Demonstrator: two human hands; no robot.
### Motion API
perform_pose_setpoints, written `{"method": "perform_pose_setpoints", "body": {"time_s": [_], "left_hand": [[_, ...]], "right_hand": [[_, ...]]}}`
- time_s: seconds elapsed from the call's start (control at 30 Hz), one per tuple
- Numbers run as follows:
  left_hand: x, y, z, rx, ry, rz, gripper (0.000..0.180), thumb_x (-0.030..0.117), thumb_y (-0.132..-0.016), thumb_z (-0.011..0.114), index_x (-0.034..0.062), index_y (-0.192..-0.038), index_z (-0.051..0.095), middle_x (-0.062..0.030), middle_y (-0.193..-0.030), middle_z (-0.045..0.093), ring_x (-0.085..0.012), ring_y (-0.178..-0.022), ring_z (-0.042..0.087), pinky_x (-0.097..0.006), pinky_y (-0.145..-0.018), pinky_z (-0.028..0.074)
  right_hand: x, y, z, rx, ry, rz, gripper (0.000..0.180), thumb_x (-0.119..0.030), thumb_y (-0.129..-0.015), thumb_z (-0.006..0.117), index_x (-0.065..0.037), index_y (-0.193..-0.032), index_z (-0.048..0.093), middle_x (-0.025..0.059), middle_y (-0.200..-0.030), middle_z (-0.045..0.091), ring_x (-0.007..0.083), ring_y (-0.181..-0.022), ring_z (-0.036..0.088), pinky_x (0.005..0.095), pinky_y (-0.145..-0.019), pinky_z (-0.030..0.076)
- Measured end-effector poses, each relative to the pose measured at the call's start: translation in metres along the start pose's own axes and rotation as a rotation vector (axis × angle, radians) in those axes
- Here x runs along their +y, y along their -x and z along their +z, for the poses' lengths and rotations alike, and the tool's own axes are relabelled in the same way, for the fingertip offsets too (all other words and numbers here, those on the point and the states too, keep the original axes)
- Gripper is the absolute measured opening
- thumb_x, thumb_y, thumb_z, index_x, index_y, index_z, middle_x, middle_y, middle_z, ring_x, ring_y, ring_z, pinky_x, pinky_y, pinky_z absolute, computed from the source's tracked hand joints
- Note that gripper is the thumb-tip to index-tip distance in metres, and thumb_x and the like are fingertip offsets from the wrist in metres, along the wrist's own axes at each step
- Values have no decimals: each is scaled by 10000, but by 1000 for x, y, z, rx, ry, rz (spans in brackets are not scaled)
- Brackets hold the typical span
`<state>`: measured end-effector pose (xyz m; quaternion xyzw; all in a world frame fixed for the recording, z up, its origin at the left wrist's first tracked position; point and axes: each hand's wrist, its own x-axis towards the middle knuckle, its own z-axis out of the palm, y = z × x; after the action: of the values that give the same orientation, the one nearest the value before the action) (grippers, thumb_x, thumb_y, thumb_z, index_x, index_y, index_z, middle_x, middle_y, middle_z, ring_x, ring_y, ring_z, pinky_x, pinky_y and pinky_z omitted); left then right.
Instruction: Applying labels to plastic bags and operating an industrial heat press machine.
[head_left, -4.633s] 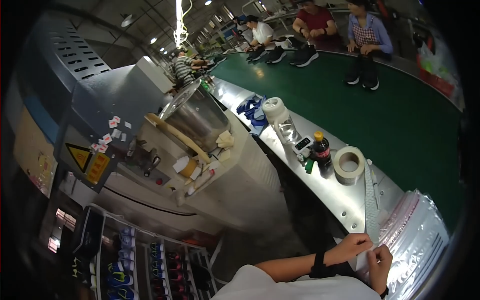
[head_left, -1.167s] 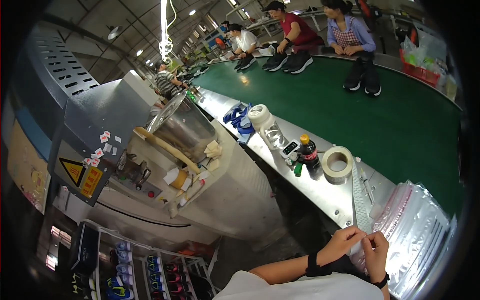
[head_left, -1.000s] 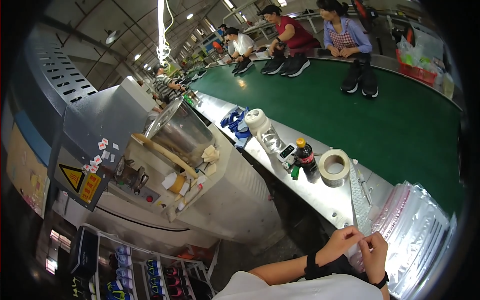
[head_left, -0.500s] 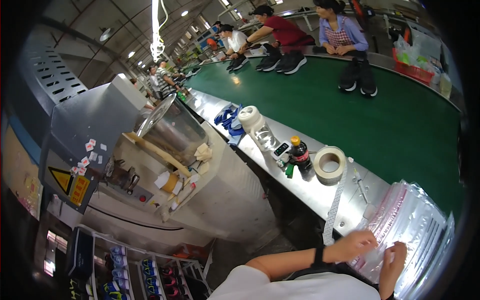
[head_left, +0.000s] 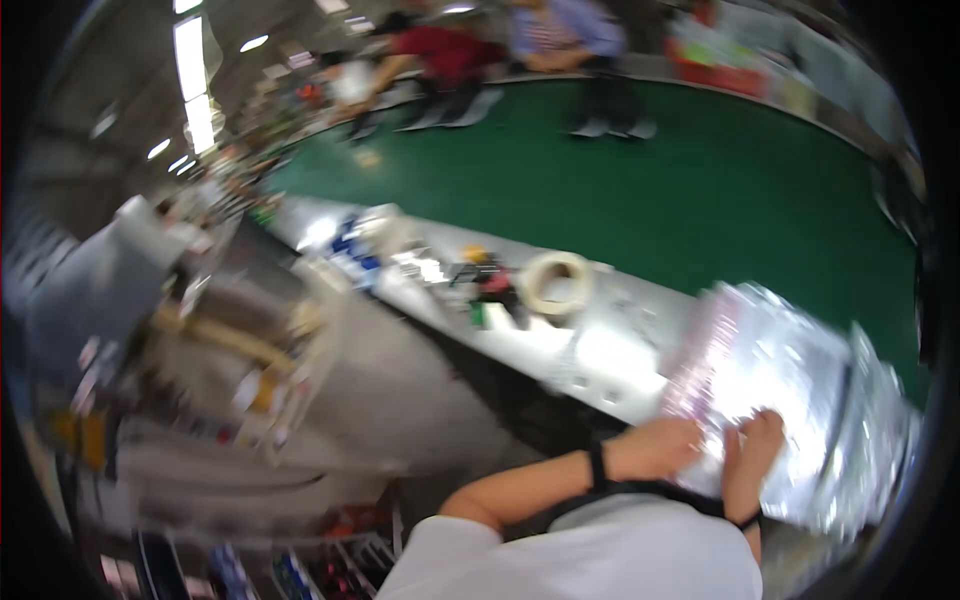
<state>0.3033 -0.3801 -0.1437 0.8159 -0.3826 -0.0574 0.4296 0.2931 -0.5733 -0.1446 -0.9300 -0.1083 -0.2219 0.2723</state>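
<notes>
A stack of clear plastic bags (head_left: 790,370), shiny and edged with a pinkish strip, lies at the right end of the metal ledge. My left hand (head_left: 655,447) is at the near left corner of the stack, its fingers curled and closed. Just right of it, my right hand (head_left: 752,450) bends over the near edge of the bags with fingers drawn together. Motion blur hides whatever is between the fingertips of either hand. Both wrists have dark bands.
Along the metal ledge (head_left: 625,350) stand a tape roll (head_left: 556,285), a dark bottle with a yellow cap (head_left: 492,280) and blue cloth (head_left: 352,252). Beyond runs a green conveyor belt (head_left: 700,200) with black shoes (head_left: 612,110) and several people. A grey machine (head_left: 95,290) stands left.
The view has swung, so ledge, belt and machine sit further left and higher, now blurred. Both hands stay by the bags, and the strip of tape hanging from the roll is hard to make out.
</notes>
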Motion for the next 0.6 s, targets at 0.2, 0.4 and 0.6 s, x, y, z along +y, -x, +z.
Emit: {"method": "perform_pose_setpoints", "body": {"time_s": [0.2,0.4,0.6], "left_hand": [[16,-28,-43,-182,514,-562,323,221,-944,420,-35,-1075,565,-165,-1101,599,-291,-987,595,-379,-880,461],[-17,-102,17,-268,1724,-600,425,294,-964,347,-74,-1117,494,-217,-1048,583,-317,-1022,574,-415,-919,451],[12,-124,23,-276,959,-698,255,145,-918,399,-35,-1047,525,-166,-983,603,-213,-847,627,-308,-727,534]], "right_hand": [[13,-3,-27,-22,-435,277,44,-20,-818,506,11,-788,503,129,-786,500,300,-744,481,366,-677,384],[10,-1,-58,111,-784,550,41,-19,-846,496,-1,-818,519,76,-848,512,147,-723,487,248,-646,406],[8,-15,-81,-127,-646,204,163,-55,-823,573,4,-973,549,141,-961,561,251,-881,564,300,-775,445]]}}
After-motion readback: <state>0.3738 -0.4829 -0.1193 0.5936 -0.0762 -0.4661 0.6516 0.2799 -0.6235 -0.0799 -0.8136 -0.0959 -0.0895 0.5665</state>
